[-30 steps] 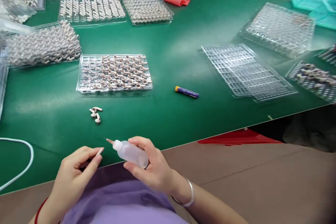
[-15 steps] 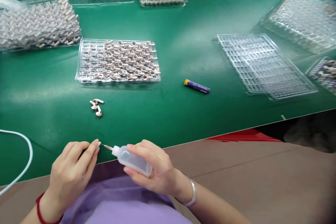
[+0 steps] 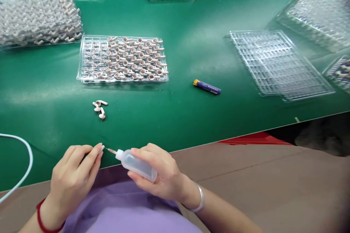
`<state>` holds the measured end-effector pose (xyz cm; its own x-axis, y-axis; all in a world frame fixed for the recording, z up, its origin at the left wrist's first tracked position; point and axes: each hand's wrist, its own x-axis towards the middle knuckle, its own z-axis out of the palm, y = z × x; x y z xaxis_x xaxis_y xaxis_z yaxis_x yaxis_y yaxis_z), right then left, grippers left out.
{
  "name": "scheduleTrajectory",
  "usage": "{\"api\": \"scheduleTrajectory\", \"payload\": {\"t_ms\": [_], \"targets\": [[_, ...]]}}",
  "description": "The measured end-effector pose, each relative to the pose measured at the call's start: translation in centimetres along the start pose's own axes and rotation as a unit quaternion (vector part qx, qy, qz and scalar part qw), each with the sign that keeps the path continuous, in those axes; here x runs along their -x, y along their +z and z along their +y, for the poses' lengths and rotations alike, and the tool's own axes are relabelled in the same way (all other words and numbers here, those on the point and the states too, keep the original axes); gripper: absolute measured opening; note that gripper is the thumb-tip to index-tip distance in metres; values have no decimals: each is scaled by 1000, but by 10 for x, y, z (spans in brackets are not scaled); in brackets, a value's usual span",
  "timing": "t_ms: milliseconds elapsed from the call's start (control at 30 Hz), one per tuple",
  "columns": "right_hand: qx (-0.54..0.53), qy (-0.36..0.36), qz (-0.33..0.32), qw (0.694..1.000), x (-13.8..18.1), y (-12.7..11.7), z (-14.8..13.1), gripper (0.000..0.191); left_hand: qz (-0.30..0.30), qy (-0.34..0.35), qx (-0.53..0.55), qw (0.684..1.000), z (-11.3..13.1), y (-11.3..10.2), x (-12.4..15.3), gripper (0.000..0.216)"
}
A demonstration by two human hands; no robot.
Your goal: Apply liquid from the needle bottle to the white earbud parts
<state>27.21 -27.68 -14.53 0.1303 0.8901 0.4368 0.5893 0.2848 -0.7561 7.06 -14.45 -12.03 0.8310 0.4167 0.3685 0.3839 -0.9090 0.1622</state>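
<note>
Head view: left hand (image 3: pixel 72 173) pinches small white piece (image 3: pixel 102 148), right hand (image 3: pixel 162 173) wraps squeeze bottle (image 3: pixel 138 165), needle tip (image 3: pixel 111 150) at or just beside piece, near tabletop (image 3: pixel 175 120) edge; bottle looks light, soft, hold mid-body, piece probably stiff, slick, pinch by sides.

Green table (image 3: pixel 186 123) with trays (image 3: pixel 262 54), earpieces (image 3: pixel 102 114), purple cylinder (image 3: pixel 207 87)

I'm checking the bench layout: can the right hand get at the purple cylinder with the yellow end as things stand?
Probably not to grasp it: the right hand is holding the bottle. Otherwise the way looks free, with nothing standing between hand and purple cylinder.
</note>
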Motion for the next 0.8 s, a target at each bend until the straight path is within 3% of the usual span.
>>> {"api": "scheduleTrajectory", "payload": {"t_ms": [567, 700, 800], "targets": [[-13, 0, 10, 1000, 2, -1, 0, 53, 8, -5, 14, 1000, -1, 1, 0, 32], [-82, 51, 37, 995, 5, -4, 0, 47, 20, -69, 96, 993, 5, -3, 4, 32], [-112, 94, 46, 988, 6, -1, -5, 51, -7, -156, 243, 958, 20, -11, 9, 30]]}}
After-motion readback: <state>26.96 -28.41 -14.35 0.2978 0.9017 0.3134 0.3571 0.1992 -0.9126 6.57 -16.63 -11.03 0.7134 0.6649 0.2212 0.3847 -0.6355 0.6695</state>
